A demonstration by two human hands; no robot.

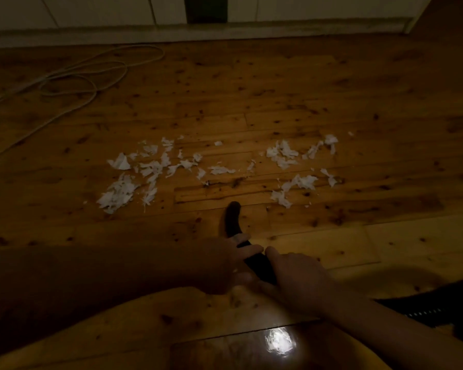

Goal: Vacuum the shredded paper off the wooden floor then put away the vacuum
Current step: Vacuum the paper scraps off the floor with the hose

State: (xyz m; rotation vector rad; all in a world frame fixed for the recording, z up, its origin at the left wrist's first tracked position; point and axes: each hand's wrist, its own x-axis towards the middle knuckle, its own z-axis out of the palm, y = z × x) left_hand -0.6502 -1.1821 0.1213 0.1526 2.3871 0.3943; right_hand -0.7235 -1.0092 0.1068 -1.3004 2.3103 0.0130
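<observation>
Both hands grip a dark, curved vacuum nozzle (231,220) in a dimly lit room: the left hand (222,263) has its fingers wrapped over the tube, and the right hand (300,279) is curled round the near end just behind it. The nozzle's tip points at the shredded paper (118,194), which lies scattered on the wooden floor (332,89) just beyond (two loose patches, left and right). A white cord (95,95) lies looped at far left.
</observation>
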